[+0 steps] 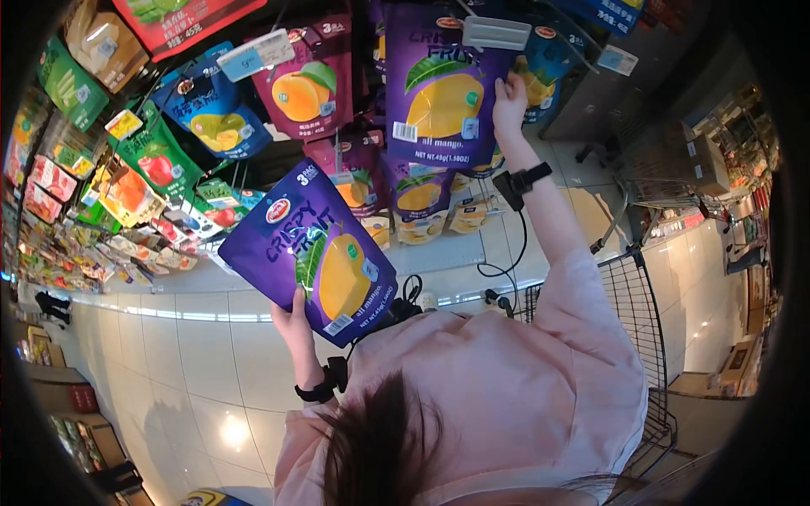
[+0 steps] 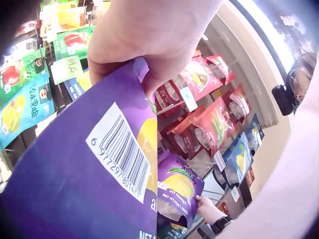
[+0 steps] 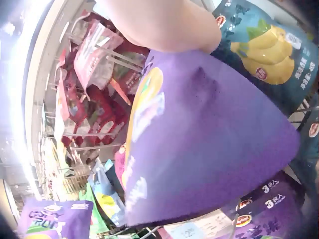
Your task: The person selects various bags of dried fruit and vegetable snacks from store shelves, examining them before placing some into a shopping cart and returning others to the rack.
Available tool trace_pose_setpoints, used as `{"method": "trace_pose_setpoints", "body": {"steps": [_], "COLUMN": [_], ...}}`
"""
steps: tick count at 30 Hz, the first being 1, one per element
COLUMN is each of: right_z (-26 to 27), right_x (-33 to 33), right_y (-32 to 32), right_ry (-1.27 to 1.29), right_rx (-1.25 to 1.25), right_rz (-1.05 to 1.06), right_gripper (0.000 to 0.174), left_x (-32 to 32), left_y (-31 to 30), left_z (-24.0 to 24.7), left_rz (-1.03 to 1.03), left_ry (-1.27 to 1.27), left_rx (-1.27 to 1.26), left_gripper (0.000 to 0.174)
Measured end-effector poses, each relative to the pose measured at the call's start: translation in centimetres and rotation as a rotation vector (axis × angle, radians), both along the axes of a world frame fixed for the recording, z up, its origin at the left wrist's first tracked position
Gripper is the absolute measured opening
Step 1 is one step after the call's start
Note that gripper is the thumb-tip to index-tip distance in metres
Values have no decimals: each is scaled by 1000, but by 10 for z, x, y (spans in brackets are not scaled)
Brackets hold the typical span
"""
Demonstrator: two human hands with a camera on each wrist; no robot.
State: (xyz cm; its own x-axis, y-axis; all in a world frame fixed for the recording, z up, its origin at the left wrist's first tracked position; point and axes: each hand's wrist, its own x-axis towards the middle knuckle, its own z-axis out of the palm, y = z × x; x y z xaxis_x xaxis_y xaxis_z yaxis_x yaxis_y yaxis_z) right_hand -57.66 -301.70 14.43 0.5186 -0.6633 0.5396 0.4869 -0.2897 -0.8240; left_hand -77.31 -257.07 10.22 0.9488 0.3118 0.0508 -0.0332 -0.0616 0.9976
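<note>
In the head view my left hand [image 1: 293, 325] grips the lower left edge of a purple "Crispy Fruit" mango pouch [image 1: 337, 274], thumb on its printed front. This pouch tilts to the left, in front of the shelf. Its barcode [image 2: 119, 149] shows close up in the left wrist view, below my left hand [image 2: 144, 37]. Higher up, my right hand [image 1: 510, 105] pinches the right edge of a second purple mango pouch [image 1: 443, 110], upright at the rack. A price tag holder [image 1: 496, 34] overlaps its top. My right fingers are partly hidden in the right wrist view.
Several fruit snack pouches hang around, including a pink one [image 1: 304, 88], a blue one [image 1: 207, 110] and a teal one [image 3: 271, 55]. More purple pouches [image 1: 419, 192] hang below. A wire shopping cart [image 1: 637, 312] stands at the right. Pale tiled floor [image 1: 202, 363] lies at the left.
</note>
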Motion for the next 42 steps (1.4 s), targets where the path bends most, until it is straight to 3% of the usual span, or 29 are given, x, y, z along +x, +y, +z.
{"method": "trace_pose_setpoints", "body": {"steps": [5,6,14,22,24,25,27,30,33,36,37,42], "right_z": [-13,-16,-37,-74,-98,-92,-106,-160,-188,-185,-185,-221], "right_x": [31,41,46,-47,-87,-111,-139,-161,-163,-156,-153,-142], "right_y": [2,3,27,53,69,84,96,101,108,119,121,88], "right_ry": [115,57,59,40,183,301,350,418,512,689,683,709], "right_rx": [-91,-266,-17,67,-130,-401,-405,-25,214,381,569,585], "right_rz": [-191,-390,-276,-67,-49,-190,-210,121,756,782,738,627], "right_gripper": [20,16,19,36,42,43,47,49,49,49,43,27], "left_x": [-14,-18,-30,-6,9,17,37,67,95,109,112,122], "left_y": [11,14,13,4,0,-5,-13,-36,-48,-64,-70,-98], "left_z": [-10,-12,-18,-35,-42,-43,-61,-75,-93,-109,-121,-173], "left_rz": [105,106,71,-164,-251,-323,-448,-598,-731,-847,-873,-834], "left_ry": [8,23,60,87,131,150,161,176,274,405,400,352], "left_rx": [-15,2,33,22,69,19,8,-44,-87,-153,-177,-201], "left_gripper": [17,17,17,18,18,18,21,25,29,38,38,35]}}
